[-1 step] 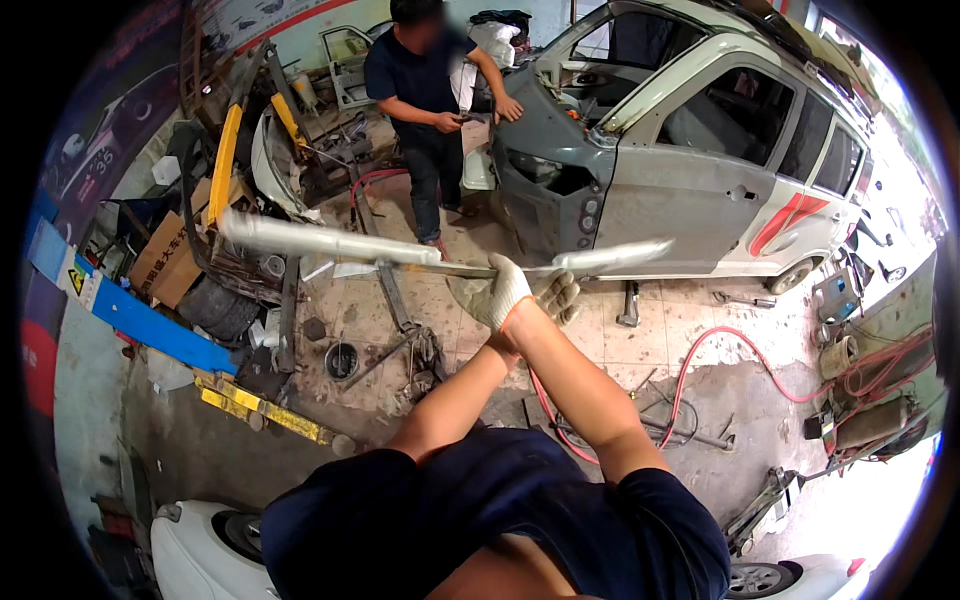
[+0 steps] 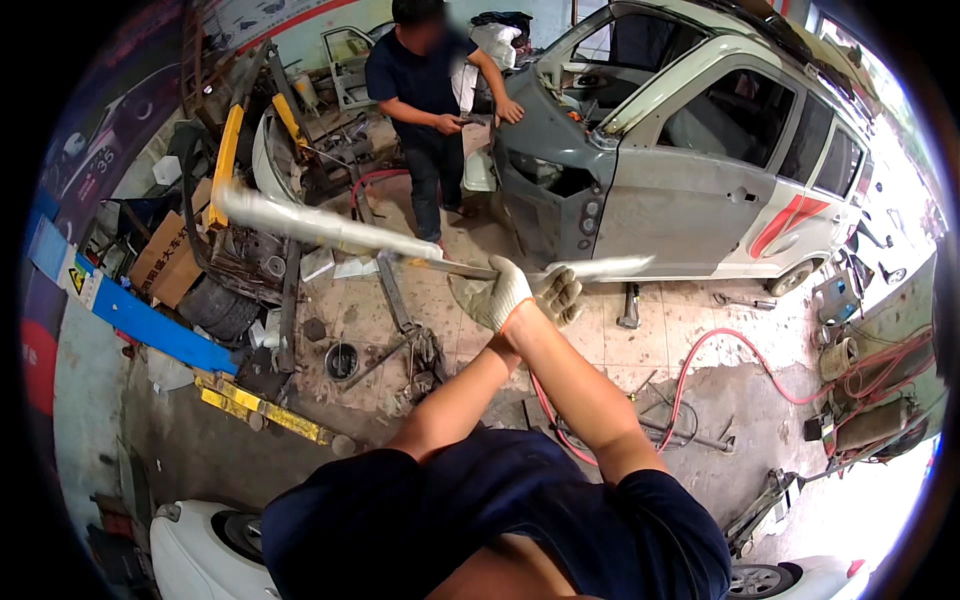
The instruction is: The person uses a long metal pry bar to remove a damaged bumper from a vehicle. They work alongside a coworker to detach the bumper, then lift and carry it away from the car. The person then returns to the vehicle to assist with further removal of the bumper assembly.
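My forearms cross, the right over the left. A long, narrow pale strip (image 2: 335, 228), blurred by motion, extends to both sides of my gloved hands. My right hand (image 2: 500, 293), in a white knit glove, is closed on its middle. Just to its right, my left hand (image 2: 560, 297) shows curled gloved fingers against the strip, which passes behind them. The strip slants, its left end higher than its right. What kind of part it is, I cannot make out.
Ahead, a person (image 2: 425, 100) in dark clothes rests a hand on a grey-and-white car (image 2: 680, 205) with its front stripped. A red hose (image 2: 690, 370) winds over the floor near a bucket (image 2: 342, 361). Blue-and-yellow lift arms (image 2: 160, 330) and scrap parts stand left. White cars are behind me.
The strip has tilted: its left end has risen and its right end has dropped a little. My hands stay in nearly the same place.
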A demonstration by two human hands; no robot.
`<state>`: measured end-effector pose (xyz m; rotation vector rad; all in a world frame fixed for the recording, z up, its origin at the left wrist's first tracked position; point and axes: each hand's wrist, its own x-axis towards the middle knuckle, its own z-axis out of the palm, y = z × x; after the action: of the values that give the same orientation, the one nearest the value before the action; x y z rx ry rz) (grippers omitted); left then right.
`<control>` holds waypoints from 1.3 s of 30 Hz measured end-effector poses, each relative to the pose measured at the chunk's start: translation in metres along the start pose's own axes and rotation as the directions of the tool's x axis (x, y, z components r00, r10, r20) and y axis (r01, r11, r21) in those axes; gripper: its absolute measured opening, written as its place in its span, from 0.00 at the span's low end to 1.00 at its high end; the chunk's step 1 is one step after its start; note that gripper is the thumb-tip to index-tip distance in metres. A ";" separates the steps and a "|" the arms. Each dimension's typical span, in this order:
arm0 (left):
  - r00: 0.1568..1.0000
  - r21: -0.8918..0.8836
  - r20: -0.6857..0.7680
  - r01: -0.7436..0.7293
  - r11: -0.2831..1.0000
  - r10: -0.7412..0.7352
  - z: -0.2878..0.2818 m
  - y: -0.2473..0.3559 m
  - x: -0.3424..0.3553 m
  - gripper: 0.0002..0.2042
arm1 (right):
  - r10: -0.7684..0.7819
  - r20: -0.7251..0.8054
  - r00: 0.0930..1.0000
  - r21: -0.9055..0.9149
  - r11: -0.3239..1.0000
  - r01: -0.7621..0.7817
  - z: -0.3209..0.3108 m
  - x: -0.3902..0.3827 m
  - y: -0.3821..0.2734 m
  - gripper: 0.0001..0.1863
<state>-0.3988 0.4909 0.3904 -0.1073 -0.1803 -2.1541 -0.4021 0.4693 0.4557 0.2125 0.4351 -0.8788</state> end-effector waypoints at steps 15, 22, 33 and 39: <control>0.807 0.154 -0.213 -0.529 0.835 0.551 0.032 0.062 0.000 0.13 | -0.041 0.360 0.932 -0.294 0.943 0.155 0.000 -0.084 0.028 0.25; 0.644 0.925 0.088 -0.336 0.178 0.760 -0.010 0.078 0.034 0.10 | 0.066 0.737 0.672 -0.669 -0.063 0.740 0.026 -0.117 0.038 0.11; 0.917 -0.306 -0.366 0.039 -0.951 0.155 0.112 0.018 0.043 0.12 | 0.523 0.741 0.421 0.102 -0.708 0.699 0.070 -0.116 0.044 0.14; 0.772 -0.555 -0.631 -0.374 -0.743 0.083 0.046 0.051 0.069 0.13 | 0.125 0.606 0.786 0.367 -0.920 -0.136 0.122 -0.096 -0.038 0.08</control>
<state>-0.3941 0.4141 0.4505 -0.9444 1.9962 -0.5529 -0.4513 0.4698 0.6079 2.4815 -1.0602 0.0275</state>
